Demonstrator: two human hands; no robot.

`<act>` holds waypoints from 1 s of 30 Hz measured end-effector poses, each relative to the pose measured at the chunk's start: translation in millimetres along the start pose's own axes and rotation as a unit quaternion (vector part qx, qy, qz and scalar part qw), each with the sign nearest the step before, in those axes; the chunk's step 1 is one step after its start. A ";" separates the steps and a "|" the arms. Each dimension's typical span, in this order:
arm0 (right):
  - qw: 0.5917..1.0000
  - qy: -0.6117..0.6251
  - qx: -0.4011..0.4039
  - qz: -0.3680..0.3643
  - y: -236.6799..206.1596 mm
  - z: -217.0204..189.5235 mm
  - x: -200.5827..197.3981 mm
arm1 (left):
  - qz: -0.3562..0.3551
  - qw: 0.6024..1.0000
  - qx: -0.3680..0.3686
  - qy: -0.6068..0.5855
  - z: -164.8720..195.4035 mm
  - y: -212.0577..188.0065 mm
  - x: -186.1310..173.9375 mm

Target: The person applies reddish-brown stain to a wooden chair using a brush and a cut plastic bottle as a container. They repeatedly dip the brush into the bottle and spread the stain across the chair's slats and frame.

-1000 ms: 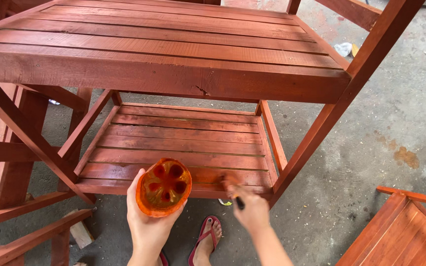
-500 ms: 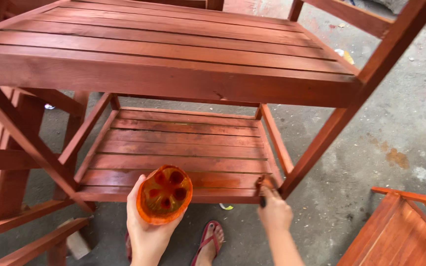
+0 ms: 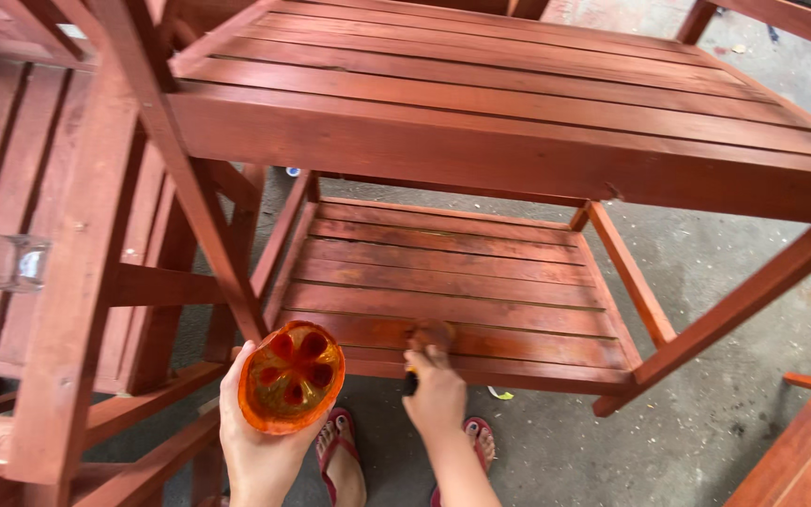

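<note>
My left hand (image 3: 257,441) grips an orange, stain-covered cup (image 3: 290,376), cut from a bottle bottom, with red-brown stain in its lobes. My right hand (image 3: 437,394) holds a small brush (image 3: 429,338) by its dark handle. The brush head presses on the front slat of the lower shelf (image 3: 462,291) of a red-brown slatted wooden rack. The rack's upper shelf (image 3: 518,103) spans the top of the view. My feet in red sandals (image 3: 340,451) stand on the concrete below.
Another red-brown slatted piece (image 3: 39,235) leans at the left, its leg crossing in front of the rack. A further wooden piece (image 3: 800,451) shows at the bottom right corner. Grey concrete floor (image 3: 725,376) lies to the right, with small scraps on it.
My right hand has drawn the brush leftward along the lower shelf's front slat, from near the right corner to its middle. The view has shifted left; the cup stays held in my left hand.
</note>
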State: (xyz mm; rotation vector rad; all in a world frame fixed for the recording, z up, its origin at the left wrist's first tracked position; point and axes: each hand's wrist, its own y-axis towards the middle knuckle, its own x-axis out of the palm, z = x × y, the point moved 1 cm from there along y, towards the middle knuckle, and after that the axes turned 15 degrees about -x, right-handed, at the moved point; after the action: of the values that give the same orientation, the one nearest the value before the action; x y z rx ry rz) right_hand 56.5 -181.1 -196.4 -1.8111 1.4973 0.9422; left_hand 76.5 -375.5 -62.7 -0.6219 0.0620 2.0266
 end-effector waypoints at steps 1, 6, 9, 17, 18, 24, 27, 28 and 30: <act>0.999 0.037 -0.021 -0.006 11.9 -23.2 11.0 | 0.000 1.000 -0.008 0.005 -2.7 9.6 -11.8; 0.974 0.160 -0.161 -0.026 51.7 -104.1 60.7 | -0.002 1.000 0.003 0.003 -13.7 44.9 -46.6; 0.970 0.199 -0.136 -0.030 50.1 -99.1 68.5 | -0.012 1.000 0.018 -0.018 -15.1 59.0 -58.1; 0.980 -0.061 0.187 0.008 11.6 30.5 -14.5 | -0.011 0.999 -0.006 -0.033 -19.2 81.9 -86.2; 0.970 -0.094 0.226 0.010 8.6 33.5 -14.6 | -0.003 1.000 -0.008 -0.027 -21.4 83.1 -92.7; 0.992 -0.081 0.087 0.046 12.2 -81.6 66.5 | 0.024 0.999 -0.042 -0.022 -33.7 91.5 -124.8; 0.998 0.050 -0.003 -0.031 29.1 -153.5 106.2 | 0.043 0.998 -0.040 -0.018 -37.6 94.9 -137.3; 0.995 0.091 -0.041 -0.022 33.1 -170.6 112.4 | 0.045 0.998 -0.041 -0.025 -38.8 95.7 -140.4; 0.978 0.173 -0.116 0.002 38.7 -184.8 117.0 | 0.048 0.997 -0.046 -0.033 -40.6 95.9 -145.3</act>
State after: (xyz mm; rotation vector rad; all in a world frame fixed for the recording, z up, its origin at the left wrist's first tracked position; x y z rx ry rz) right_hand 58.5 -403.0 -188.2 -2.2324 1.6511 0.8636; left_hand 70.4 -553.9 -52.3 -0.6196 -0.0417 2.1517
